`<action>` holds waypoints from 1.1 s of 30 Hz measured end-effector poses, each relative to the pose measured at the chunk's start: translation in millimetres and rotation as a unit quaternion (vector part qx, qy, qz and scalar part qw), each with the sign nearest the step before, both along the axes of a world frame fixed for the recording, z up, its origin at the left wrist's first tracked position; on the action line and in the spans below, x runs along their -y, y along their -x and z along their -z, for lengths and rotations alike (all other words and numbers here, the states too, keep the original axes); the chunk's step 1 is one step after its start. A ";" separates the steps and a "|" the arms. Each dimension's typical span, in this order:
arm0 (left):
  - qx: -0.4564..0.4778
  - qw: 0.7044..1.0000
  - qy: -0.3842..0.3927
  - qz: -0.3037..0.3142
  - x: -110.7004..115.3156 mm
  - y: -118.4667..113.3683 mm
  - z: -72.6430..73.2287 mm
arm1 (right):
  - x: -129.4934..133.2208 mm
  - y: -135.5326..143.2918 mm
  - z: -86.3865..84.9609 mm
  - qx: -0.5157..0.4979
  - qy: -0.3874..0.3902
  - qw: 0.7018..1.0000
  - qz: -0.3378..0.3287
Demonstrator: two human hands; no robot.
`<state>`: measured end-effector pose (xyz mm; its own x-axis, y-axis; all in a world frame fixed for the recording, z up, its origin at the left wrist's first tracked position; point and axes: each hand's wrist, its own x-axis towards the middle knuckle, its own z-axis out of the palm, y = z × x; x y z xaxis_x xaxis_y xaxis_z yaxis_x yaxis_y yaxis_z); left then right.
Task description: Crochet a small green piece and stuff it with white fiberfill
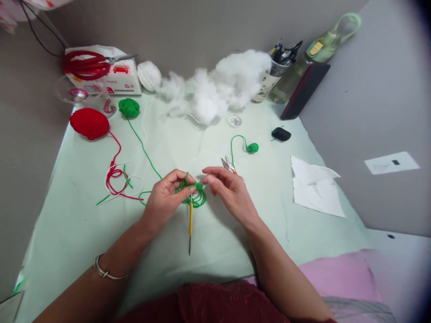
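Observation:
Green yarn loops (199,197) are pinched between the thumb and fingers of my left hand (165,193), near the middle of the table. A crochet hook (191,220) with a yellow grip hangs down from the yarn, its dark end toward me. Just right of the loops is my right hand (229,190), thumb and index finger brought near each other; whether a strand lies between them is too small to tell. One green strand runs from the left hand up to a green yarn ball (129,108). Small scissors (229,166) lie partly behind the right hand.
Red yarn ball (89,124) and tangled red yarn (116,179) lie left. White stuffing (215,89) spreads along the back. A small green crocheted piece (252,148), black object (281,134), white paper (314,186), pen cup (269,83) and bottle (289,80) are right.

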<state>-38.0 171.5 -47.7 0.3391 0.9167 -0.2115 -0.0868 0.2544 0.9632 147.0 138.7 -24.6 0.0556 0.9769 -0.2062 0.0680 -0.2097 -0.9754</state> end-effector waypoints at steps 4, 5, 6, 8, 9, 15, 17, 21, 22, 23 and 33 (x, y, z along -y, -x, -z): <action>-0.010 0.999 -0.031 -0.009 0.9 -1.2 0.4 | 1.2 4.3 5.7 0.044 -0.015 0.998 -0.034; -0.011 0.999 -0.036 -0.010 1.3 -1.5 0.5 | 1.4 5.8 7.0 0.060 -0.037 0.997 -0.031; -0.013 0.999 -0.039 -0.010 1.6 -1.7 0.5 | 1.4 7.2 8.1 0.073 -0.060 0.995 -0.027; -0.018 0.999 -0.041 -0.011 2.0 -1.9 0.6 | 0.7 8.3 9.6 0.070 -0.085 0.994 -0.010; -0.020 0.999 -0.042 -0.011 2.0 -1.8 0.8 | -0.2 8.0 10.0 0.055 -0.082 0.995 0.001; -0.073 0.991 -0.113 -0.003 0.1 -2.0 6.9 | -7.6 2.8 12.4 0.015 -0.019 0.998 0.064; -0.082 0.989 -0.122 0.001 -0.2 -2.5 9.8 | -7.9 4.8 13.6 0.034 -0.023 0.996 0.074; -0.112 0.984 -0.137 0.008 -1.0 -1.5 11.6 | -4.1 14.1 14.3 0.050 -0.056 0.993 0.086; -0.113 0.985 -0.132 0.009 -1.5 -0.7 10.9 | -2.8 16.2 14.1 0.059 -0.075 0.992 0.083; -0.105 0.987 -0.117 0.011 -2.1 0.1 9.7 | -1.5 17.8 13.9 0.076 -0.099 0.989 0.078; 0.081 0.980 0.182 0.007 -9.0 -1.6 -0.3 | 3.6 16.8 20.7 0.367 -0.365 0.855 0.006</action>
